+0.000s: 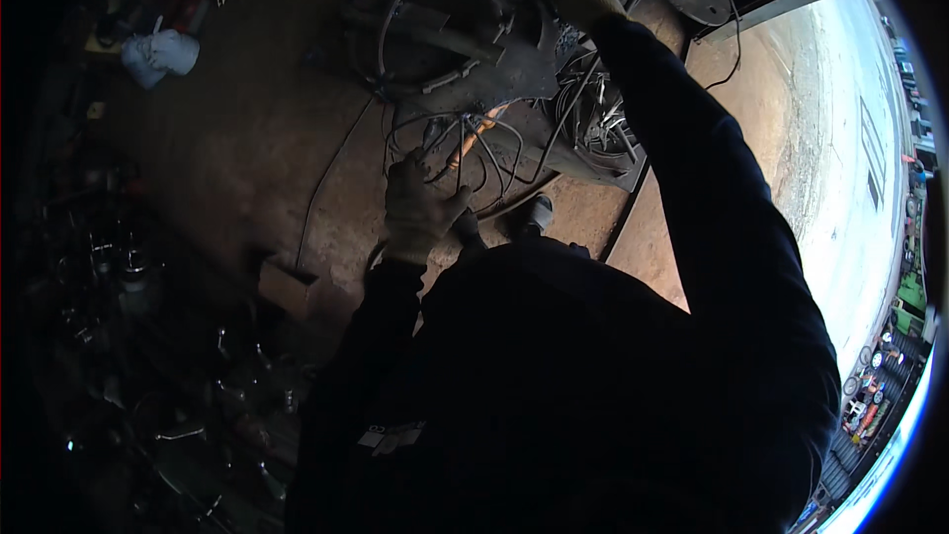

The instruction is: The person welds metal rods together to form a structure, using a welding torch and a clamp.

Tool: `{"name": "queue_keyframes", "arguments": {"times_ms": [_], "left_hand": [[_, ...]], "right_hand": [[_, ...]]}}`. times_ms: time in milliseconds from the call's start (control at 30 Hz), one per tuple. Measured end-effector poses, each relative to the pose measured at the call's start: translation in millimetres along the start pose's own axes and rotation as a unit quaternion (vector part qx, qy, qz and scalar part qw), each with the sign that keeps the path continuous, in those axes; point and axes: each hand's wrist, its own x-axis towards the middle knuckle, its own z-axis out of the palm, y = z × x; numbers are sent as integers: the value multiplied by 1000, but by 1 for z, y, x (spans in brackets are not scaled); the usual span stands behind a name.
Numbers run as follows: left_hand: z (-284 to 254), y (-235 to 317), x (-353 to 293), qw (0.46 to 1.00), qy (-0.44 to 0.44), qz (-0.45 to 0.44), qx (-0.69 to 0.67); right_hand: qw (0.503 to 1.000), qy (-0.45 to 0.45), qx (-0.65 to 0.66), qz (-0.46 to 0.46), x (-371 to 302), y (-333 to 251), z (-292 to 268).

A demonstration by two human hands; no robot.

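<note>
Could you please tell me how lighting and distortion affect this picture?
In the head view: bright outdoor ground at right looks washed out; metal pieces at lower left sink into shadow, only glints showing; dark clothing loses detail; the fisheye bends the outdoor scene along the rim.

Dim brown floor [237, 138], with brightly lit pale ground [830, 168] outside at right.

What the tan-gloved right hand [591, 6] touches is lost in darkness; whether the tan-gloved left hand [415, 213] holds anything is too dark to tell
</note>
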Motion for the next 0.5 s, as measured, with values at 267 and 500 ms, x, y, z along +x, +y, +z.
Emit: {"name": "queue_keyframes", "arguments": {"times_ms": [267,500], "left_hand": [[19,-6,-2,998,3,-29,50],[32,-9,12,998,-21,-27,47]], "right_hand": [[964,-118,-212,-107,58,8,34],[980,-42,-155,-119,42,-7,24]]}}
